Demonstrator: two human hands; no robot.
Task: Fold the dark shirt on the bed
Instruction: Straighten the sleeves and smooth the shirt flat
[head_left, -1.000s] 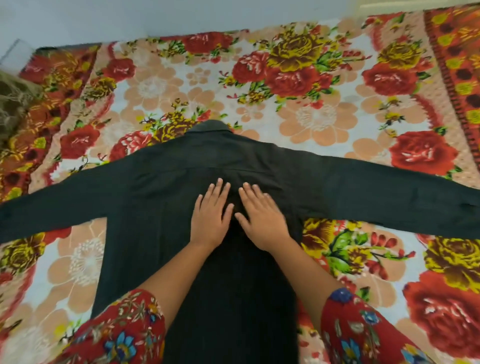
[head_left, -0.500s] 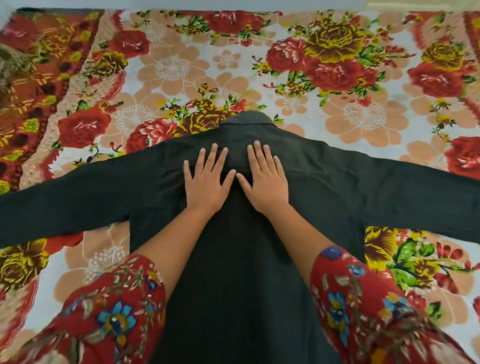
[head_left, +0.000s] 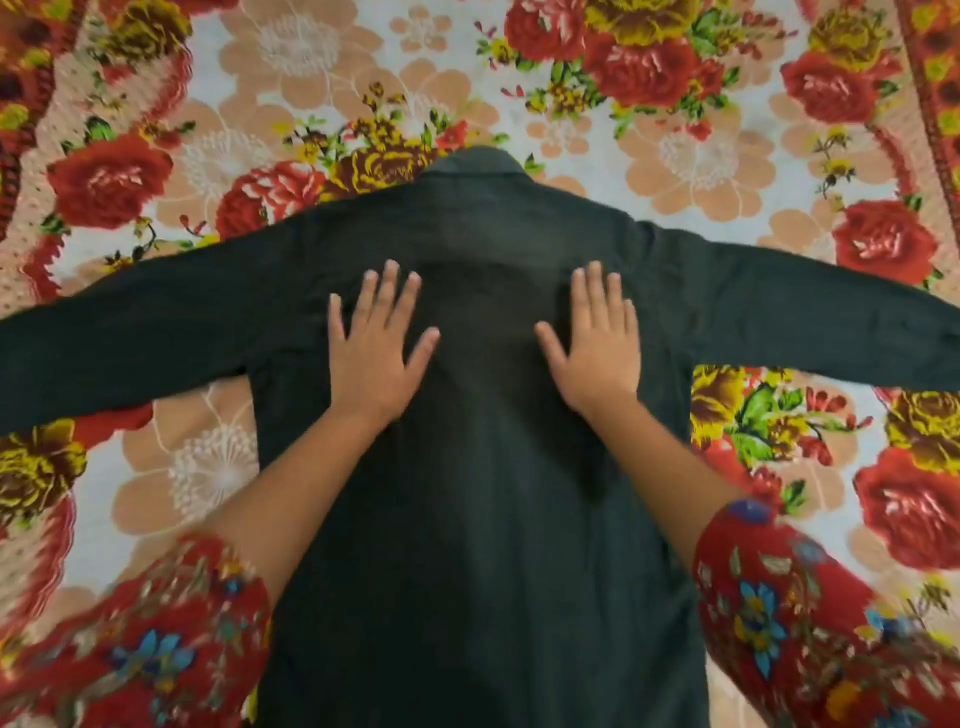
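Flat beneath left hand (head_left: 375, 353), right hand (head_left: 597, 345), dark shirt (head_left: 483, 519)

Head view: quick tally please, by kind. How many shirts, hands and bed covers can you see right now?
Shirts: 1, the dark shirt, spread flat with both sleeves out.
Hands: 2, the left hand and the right hand, both flat and open on the shirt.
Bed covers: 1, the floral bed cover.
Total: 4

Even soft light, motion-blurred sleeves (head_left: 156, 649), wide-angle edge stretch
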